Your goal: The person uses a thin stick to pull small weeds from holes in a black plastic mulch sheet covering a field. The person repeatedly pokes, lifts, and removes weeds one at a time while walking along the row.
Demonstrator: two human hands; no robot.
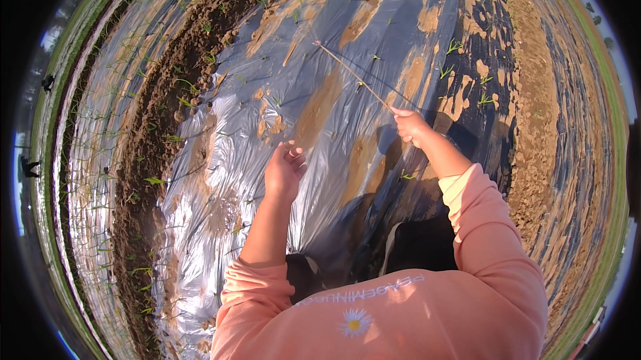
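A thin stick (373,91) is gripped at its near end by my right hand (410,127). It slants away to the upper left, and its far tip rests at or just above the dark plastic mulch film (320,104). Over the shiny part of that film hovers my left hand (285,172), palm turned inward and fingers loosely curled, with nothing visible in it. Small green seedlings poke through the sheet, one seedling (376,58) right of the stick and another seedling (406,175) below my right hand.
Loose soil fills a furrow (165,74) on the left, and a bare soil strip (533,109) runs along the right. More film-covered beds (95,159) lie beyond. Brown soil patches (318,109) streak the film. Two dark distant figures (29,167) (47,83) appear at the far left.
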